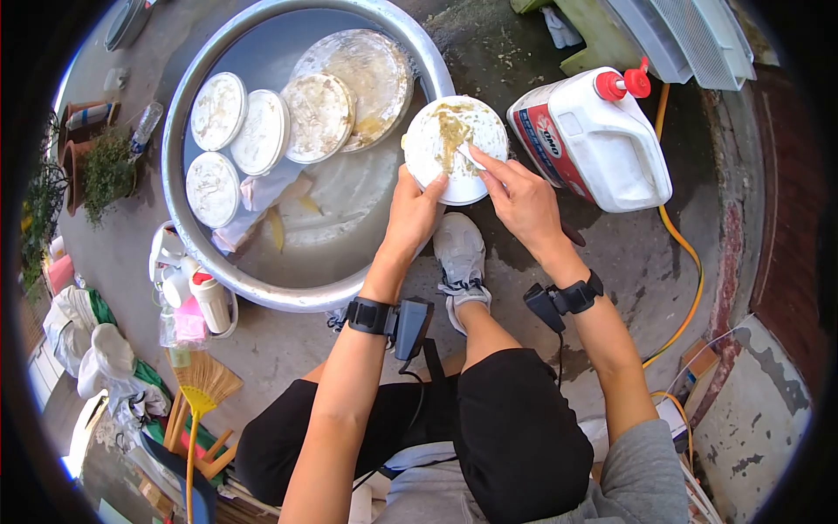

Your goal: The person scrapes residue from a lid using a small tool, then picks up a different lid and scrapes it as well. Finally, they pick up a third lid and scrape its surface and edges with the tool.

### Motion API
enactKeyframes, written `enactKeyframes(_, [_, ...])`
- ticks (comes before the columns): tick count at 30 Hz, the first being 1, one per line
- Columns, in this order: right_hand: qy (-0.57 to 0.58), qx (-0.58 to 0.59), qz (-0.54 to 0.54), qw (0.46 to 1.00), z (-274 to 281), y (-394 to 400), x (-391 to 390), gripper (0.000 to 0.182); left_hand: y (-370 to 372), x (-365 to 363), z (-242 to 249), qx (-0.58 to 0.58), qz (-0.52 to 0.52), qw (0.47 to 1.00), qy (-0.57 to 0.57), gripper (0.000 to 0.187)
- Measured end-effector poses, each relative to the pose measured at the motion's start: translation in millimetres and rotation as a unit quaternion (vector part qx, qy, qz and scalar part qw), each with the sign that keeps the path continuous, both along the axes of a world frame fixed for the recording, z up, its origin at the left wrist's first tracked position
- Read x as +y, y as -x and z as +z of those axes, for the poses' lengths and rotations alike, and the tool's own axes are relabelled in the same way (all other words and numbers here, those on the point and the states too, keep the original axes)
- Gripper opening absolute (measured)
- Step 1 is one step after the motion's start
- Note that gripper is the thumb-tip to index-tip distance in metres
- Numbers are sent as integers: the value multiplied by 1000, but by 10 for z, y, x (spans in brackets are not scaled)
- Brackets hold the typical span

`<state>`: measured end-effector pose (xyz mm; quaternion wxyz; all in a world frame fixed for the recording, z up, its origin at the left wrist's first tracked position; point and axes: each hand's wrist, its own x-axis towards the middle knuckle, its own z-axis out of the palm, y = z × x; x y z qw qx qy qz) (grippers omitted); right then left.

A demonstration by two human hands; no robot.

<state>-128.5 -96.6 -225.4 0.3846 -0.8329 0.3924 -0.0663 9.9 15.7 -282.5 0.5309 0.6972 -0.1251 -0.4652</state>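
A round white lid (428,131) with brown, crusty residue is held over my shoe, beside the metal basin's right edge. My left hand (414,206) grips its lower left rim, thumb on top and the other fingers hidden beneath. Pinched in the fingers of my right hand (527,203) is a small, flat white piece (470,157), its end touching the stained face of the lid. Its exact kind I cannot make out. Several similar stained lids (259,133) lie in the basin (177,153), partly in water, along with a pinkish cloth or bag (278,190).
A large white OMO jug (615,144) with a red cap stands right of the lid. A yellow hose (687,253) runs along the ground behind it. Left of the basin are a white pitcher (211,301) and a straw broom (206,384). My shoe (459,253) is close below the lid.
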Motion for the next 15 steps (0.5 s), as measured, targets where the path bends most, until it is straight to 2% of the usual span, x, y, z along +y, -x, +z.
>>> enactKeyframes(2, [38, 7, 18, 999, -8, -13, 7, 38, -6, 11, -7, -12, -8, 1000, -6, 45])
enactKeyframes(5, [-28, -23, -13, 999, -172, -20, 22, 37, -16, 6, -10, -15, -12, 1000, -8, 45])
enactKeyframes(7, [-102, -259, -60, 959, -433, -64, 57, 34, -10, 6, -19, -6, -9, 1000, -5, 45])
enactKeyframes(11, [-80, -181, -59, 978, -228, -130, 133, 33, -12, 2, -23, 4, -3, 1000, -8, 44])
enactKeyframes(13, [-26, -85, -52, 995, -126, -150, 144, 32, -12, 10, -61, 11, 1, 1000, -10, 44])
enactKeyframes(15, [-24, -90, -53, 994, -130, -147, 164, 32, 14, 7, -74, -1, 13, 1000, 2, 43])
